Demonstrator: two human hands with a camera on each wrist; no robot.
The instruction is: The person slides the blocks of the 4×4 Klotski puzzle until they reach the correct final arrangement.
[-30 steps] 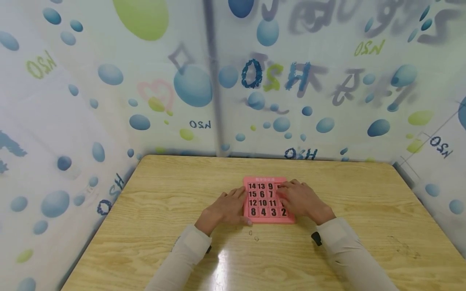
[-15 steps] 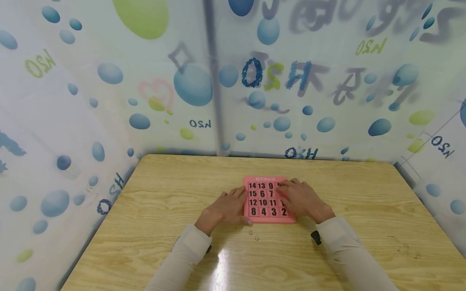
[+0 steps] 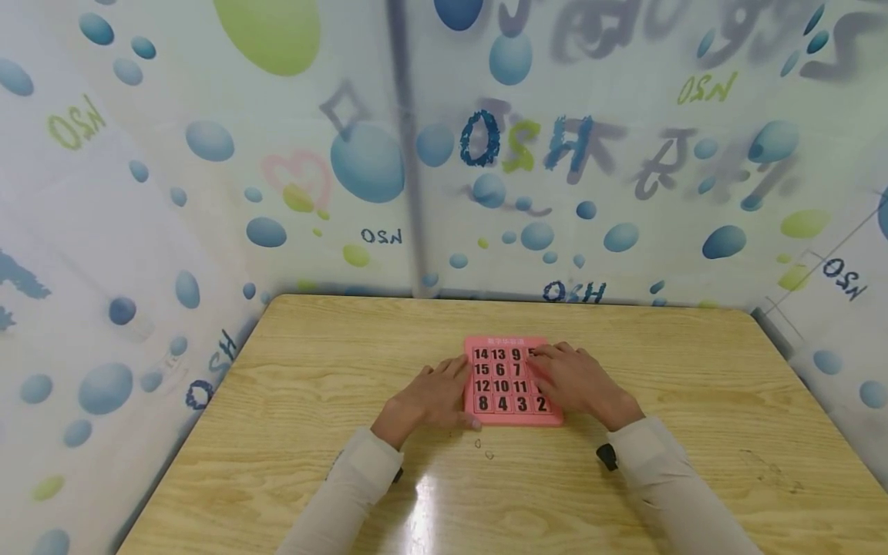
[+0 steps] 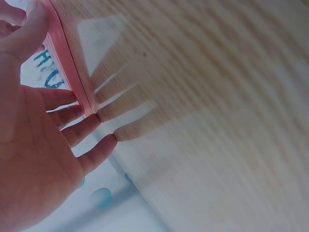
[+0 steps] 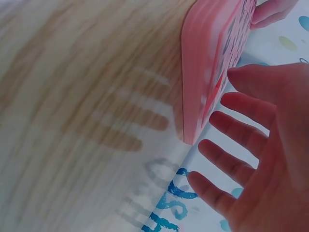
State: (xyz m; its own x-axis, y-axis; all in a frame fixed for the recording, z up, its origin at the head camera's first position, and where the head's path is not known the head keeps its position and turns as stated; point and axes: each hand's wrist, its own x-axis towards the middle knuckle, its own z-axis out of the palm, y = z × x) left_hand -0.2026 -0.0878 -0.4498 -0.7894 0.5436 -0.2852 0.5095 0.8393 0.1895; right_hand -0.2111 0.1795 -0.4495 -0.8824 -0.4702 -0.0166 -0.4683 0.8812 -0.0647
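Note:
A pink number slide puzzle [image 3: 501, 379] with black numerals on its tiles lies flat on the table. My left hand [image 3: 438, 395] rests along its left side, the thumb at the near left corner. In the left wrist view, the spread fingers of my left hand [image 4: 43, 154] reach the puzzle's pink edge [image 4: 70, 72]. Over the right column of tiles lies my right hand [image 3: 572, 378], which hides some numerals there. The right wrist view shows my right hand [image 5: 270, 145] with loosely extended fingers and its thumb near the tile face; contact is hard to tell.
The wooden table [image 3: 312, 347] runs back to a printed curtain [image 3: 624, 193] with blue and green drops, which also hangs at both sides. Small ring-shaped marks [image 3: 483, 449] show on the tabletop just in front of the puzzle.
My right hand's fingers and thumb have shifted slightly over the right column, uncovering more of the top right numeral. My left hand and the puzzle's frame have stayed in place.

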